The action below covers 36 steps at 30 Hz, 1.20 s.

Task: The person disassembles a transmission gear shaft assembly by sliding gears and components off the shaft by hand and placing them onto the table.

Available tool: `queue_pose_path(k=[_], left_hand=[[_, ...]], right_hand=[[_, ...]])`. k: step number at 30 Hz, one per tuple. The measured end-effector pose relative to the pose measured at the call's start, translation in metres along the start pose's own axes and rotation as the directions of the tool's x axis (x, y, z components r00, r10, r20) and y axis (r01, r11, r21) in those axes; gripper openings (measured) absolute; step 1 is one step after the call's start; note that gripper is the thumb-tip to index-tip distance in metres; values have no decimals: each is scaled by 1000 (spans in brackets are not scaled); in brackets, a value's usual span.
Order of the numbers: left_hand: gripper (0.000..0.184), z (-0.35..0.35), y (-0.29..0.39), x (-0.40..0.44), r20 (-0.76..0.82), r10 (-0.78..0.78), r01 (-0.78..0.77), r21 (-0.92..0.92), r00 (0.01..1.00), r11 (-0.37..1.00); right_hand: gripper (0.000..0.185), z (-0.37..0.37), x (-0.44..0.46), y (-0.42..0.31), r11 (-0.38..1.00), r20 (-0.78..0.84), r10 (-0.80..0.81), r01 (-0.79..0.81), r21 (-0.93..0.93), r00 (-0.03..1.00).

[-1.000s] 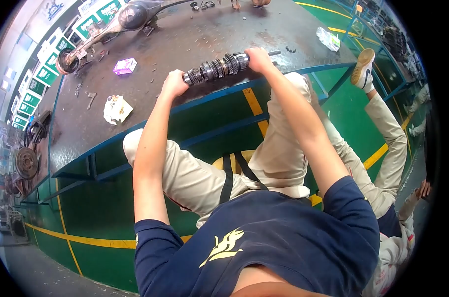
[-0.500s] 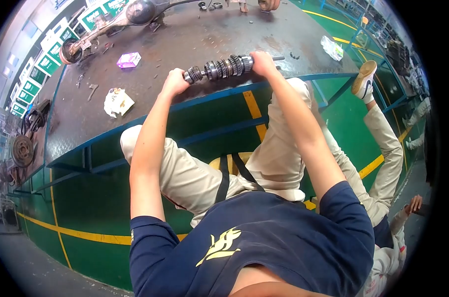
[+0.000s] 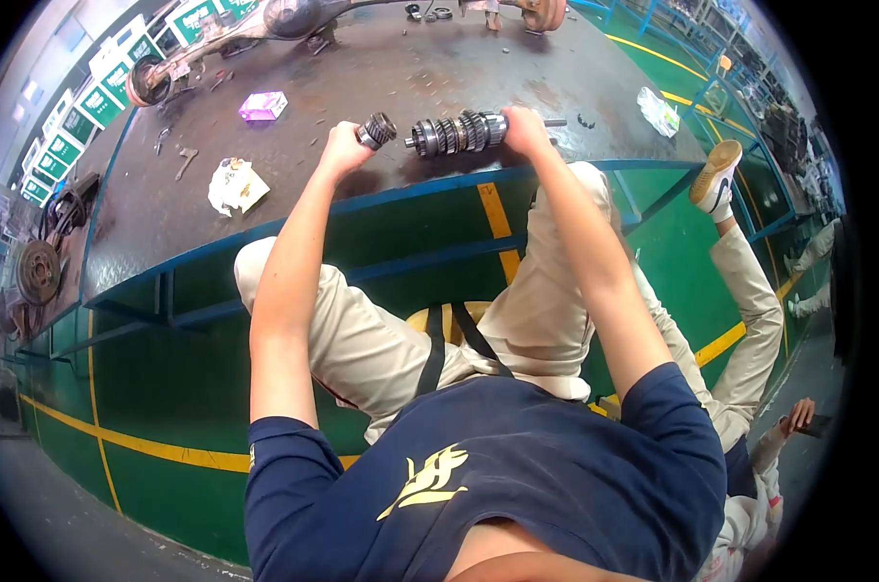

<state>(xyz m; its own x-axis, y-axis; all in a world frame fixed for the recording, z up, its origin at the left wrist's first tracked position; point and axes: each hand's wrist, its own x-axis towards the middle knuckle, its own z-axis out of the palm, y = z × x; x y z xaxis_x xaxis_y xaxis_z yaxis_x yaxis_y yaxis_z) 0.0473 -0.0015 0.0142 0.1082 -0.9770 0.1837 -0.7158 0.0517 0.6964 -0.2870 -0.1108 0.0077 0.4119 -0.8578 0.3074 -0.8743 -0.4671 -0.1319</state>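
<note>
My left hand (image 3: 345,149) is closed round a short gear shaft (image 3: 376,130) with a toothed gear at its right end. Fingers of my right hand (image 3: 526,130) wrap the right end of a longer gear shaft (image 3: 458,133), which carries several gears and a thin rod end poking out to the right. A small gap separates the two metal pieces, roughly in line with each other above the near edge of the dark metal table (image 3: 352,68).
A purple box (image 3: 263,106), a crumpled paper (image 3: 237,186) and a wrench (image 3: 186,162) lie to the left. At the back is a rusty axle (image 3: 294,17). A plastic bag (image 3: 658,112) lies right; a seated person's leg (image 3: 750,310) is beside me.
The short gear shaft in my left hand has come apart from the longer one, leaving a gap. Both hands keep their holds. The view has shifted slightly.
</note>
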Motion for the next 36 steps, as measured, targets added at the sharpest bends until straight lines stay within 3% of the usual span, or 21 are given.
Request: queue_pose_path(k=[5,7,9,12,13,15,17,20,23,25,28,31,36], left_hand=[[28,-3,-4,12,-22,-6,5,-31,1000,1000],[24,-3,-4,15,-122,121,-127,-41,985,991],[20,-1,-5,17,-124,106,-114,-57,987,992],[16,3,1,19,-255,49,-125,-291,966,949],[16,2,9,15,-259,50,-127,-292,965,948],[17,-1,22,9,-218,-144,-43,-675,965,736],[16,-9,30,2,-157,-99,-61,-777,983,627],[16,-12,27,3,-134,-81,-58,-790,988,610],[17,-15,28,2,-150,-86,-88,-865,985,494],[17,-18,27,3,-141,0,-126,-885,990,448],[16,-12,25,5,-264,-63,-193,-831,963,521],[16,-5,25,8,-270,-135,-171,-852,953,495],[18,2,27,9,-257,-62,-189,-833,964,521]], right_hand=[[22,2,0,2,999,10,4,-4,-33,1000],[22,2,0,1,1000,1,3,-3,-21,1000],[22,2,-1,1,1000,8,11,-10,-26,1000],[20,2,-2,1,999,-16,-1,0,-33,1000],[19,5,-1,3,1000,-43,-12,10,-29,999],[18,7,1,3,999,-49,-12,11,-35,999],[18,3,-2,1,998,13,-2,2,-64,1000],[17,6,-2,3,998,-2,9,-9,-64,1000],[18,10,-1,4,999,-29,2,-3,-47,1000],[19,8,1,3,999,-37,5,-7,-37,999],[19,8,-6,3,998,-20,0,-1,-59,1000],[17,8,-6,-3,997,-67,-4,-1,-71,998],[13,11,-7,1,996,-110,7,-16,-82,994]])
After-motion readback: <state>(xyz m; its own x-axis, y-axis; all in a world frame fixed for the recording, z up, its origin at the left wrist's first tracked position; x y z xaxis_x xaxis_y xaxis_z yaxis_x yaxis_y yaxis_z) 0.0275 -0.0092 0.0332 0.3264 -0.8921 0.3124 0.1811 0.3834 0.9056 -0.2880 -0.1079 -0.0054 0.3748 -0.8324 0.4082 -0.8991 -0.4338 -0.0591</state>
